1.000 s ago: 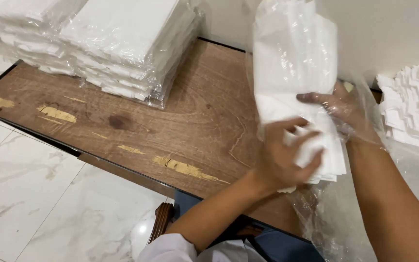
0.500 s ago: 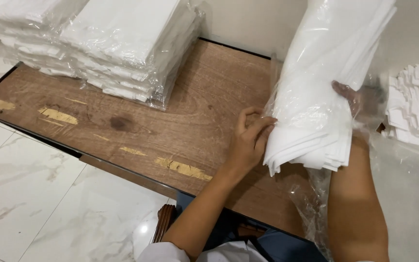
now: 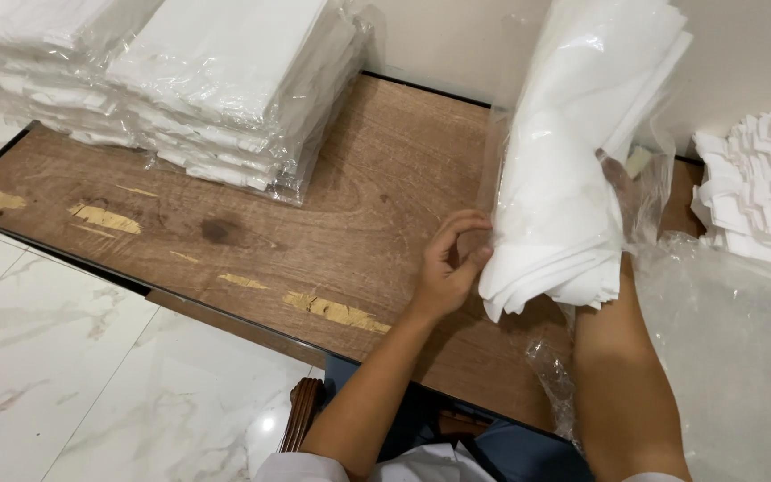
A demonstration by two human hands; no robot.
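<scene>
Two hands on the folded white cloth bundle (image 3: 573,205), upright above the wooden table (image 3: 350,223); left hand (image 3: 452,268) pinches its plastic bag edge; right hand (image 3: 622,192) grips inside the bag

you have a clear plastic bag of folded white cloths (image 3: 573,187) upright at right; flat clear-wrapped white packs (image 3: 216,80) stacked far left on the worktop (image 3: 377,205).

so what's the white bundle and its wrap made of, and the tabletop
White bundle: looks like folded fabric, matte, soft layered edges. Wrap: thin clear plastic film, glossy and crinkled. Tabletop: wood-grain, maybe laminate; worn patches show a paler layer beneath.
</scene>
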